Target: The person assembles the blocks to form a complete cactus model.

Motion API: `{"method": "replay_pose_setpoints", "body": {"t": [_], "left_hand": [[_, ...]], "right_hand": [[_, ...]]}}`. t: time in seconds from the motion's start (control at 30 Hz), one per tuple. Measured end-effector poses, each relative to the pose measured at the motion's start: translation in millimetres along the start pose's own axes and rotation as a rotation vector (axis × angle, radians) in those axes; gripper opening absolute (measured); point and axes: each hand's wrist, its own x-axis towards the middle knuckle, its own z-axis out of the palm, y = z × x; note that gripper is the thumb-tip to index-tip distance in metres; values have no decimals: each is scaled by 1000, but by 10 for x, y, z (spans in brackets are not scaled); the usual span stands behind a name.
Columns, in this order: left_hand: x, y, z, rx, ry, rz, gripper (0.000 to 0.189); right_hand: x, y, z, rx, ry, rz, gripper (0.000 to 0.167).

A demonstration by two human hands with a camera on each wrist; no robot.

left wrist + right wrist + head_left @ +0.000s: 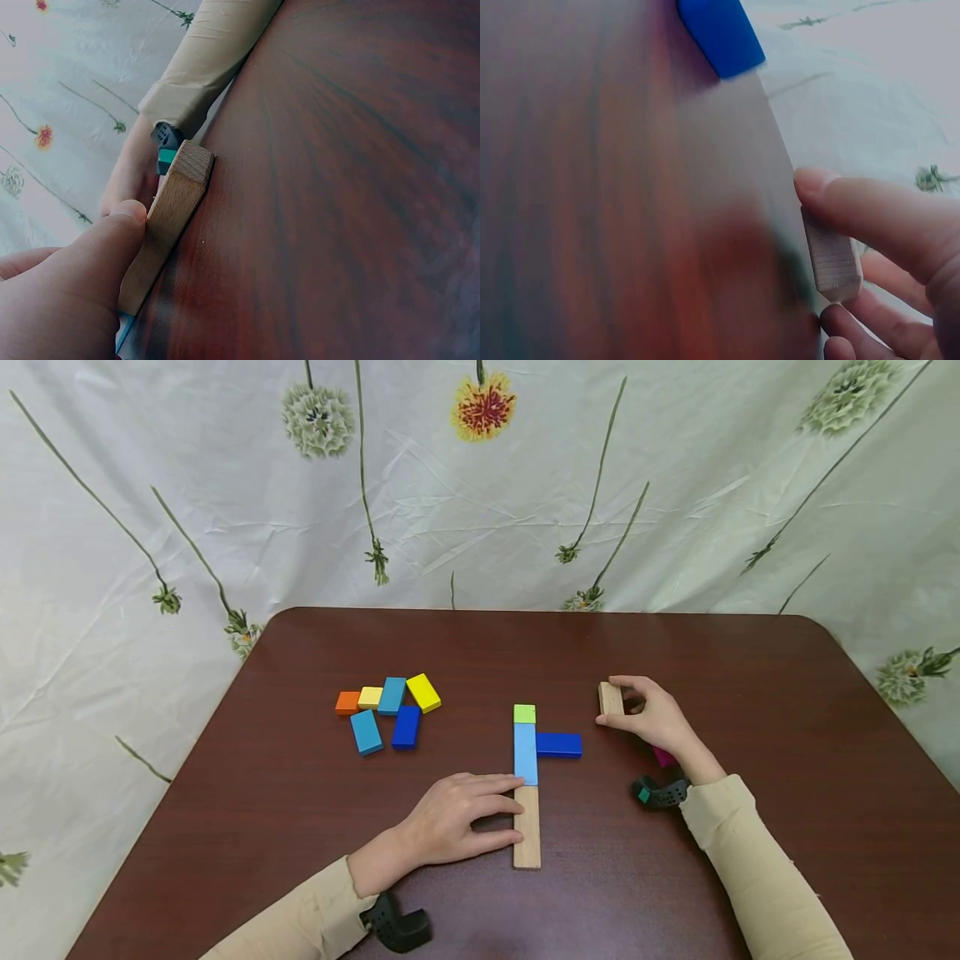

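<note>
My left hand (457, 818) reaches in with fairly straight fingers, and their tips touch the left side of a long plain wooden block (527, 839). That block lies end to end with a light blue block (526, 752), which has a green block (524, 713) at its far end. A dark blue block (559, 745) juts out to the right from the light blue one. Off to the right, my right hand (651, 714) pinches a short wooden block (611, 698) between thumb and fingers. In the left wrist view, my left thumb (129, 217) rests against the long block's side.
Left of the row lies a loose group of blocks, among them an orange block (348, 702), a bright yellow block (424, 692) and a blue block (406, 727). A magenta block (663, 757) is partly hidden under my right wrist. A flowered cloth (480, 510) hangs behind the table (480, 643).
</note>
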Motion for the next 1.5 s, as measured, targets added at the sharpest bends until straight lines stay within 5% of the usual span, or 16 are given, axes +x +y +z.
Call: {"method": "replay_pose_setpoints", "body": {"t": [0.63,1.03,1.5], "left_hand": [[5,6,-4,-4,-5,-11,29],[2,1,-1,3,4,0,29],[-4,2,-6,-5,-7,-11,29]], "right_hand": [[47,-200,333,-34,30,-88,67],[78,-160,318,14,45,-111,43],[28,-145,333,24,17,-176,42]]}}
